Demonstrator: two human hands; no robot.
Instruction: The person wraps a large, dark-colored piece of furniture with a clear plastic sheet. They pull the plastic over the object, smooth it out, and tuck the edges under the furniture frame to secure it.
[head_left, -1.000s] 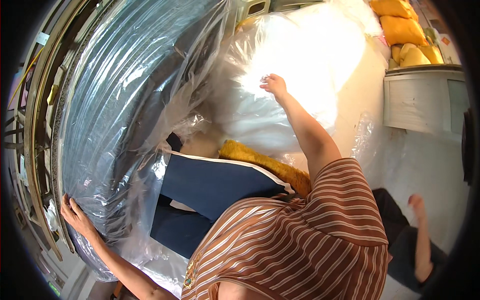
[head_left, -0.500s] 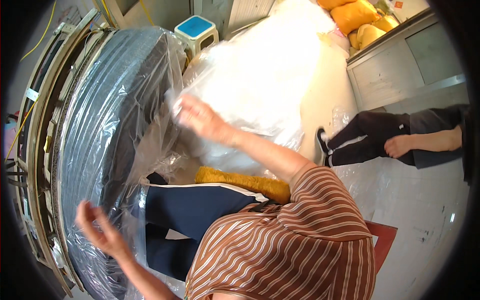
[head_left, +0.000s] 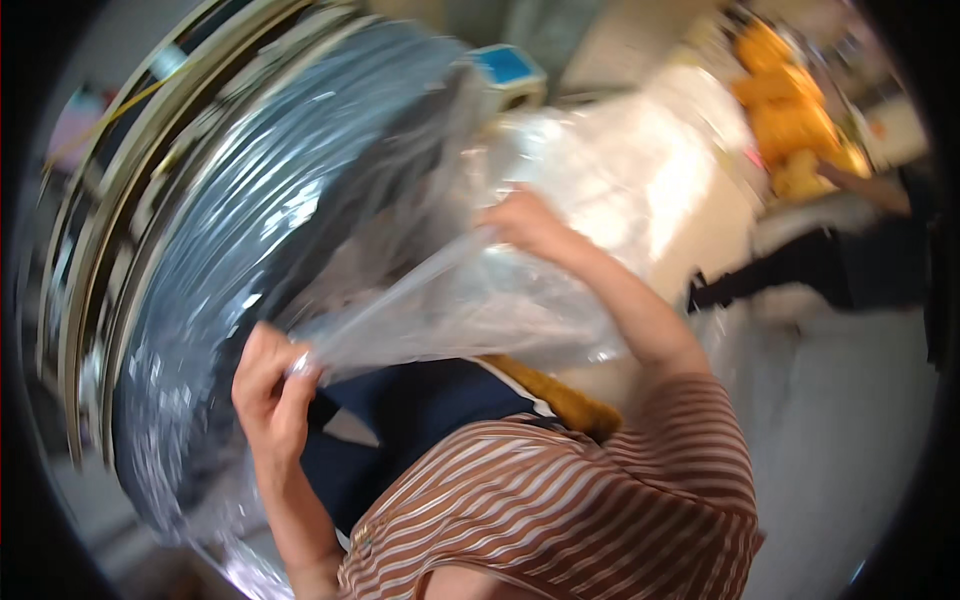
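A clear plastic sheet is stretched slantwise between my two hands, just in front of my lap. Fingers and thumb of my left hand pinch one end of its edge, beside a long table. Farther off and to the right, my right hand grips the other end in a closed fist. The sheet hangs over my dark trousers and runs on toward a pale, plastic-wrapped heap. More clear plastic film covers the curved dark surface on the left. Motion blurs much of the picture.
A metal-framed rack or table edge runs along the left. A stool with a blue top stands at the back. Orange bundles lie at the far right, near another person in dark clothes. A mustard fuzzy cushion is beside me.
Both hands, before apart and blurred, have closed on the plastic sheet and pulled its edge taut. My view has turned; the other person now reaches toward the orange bundles.
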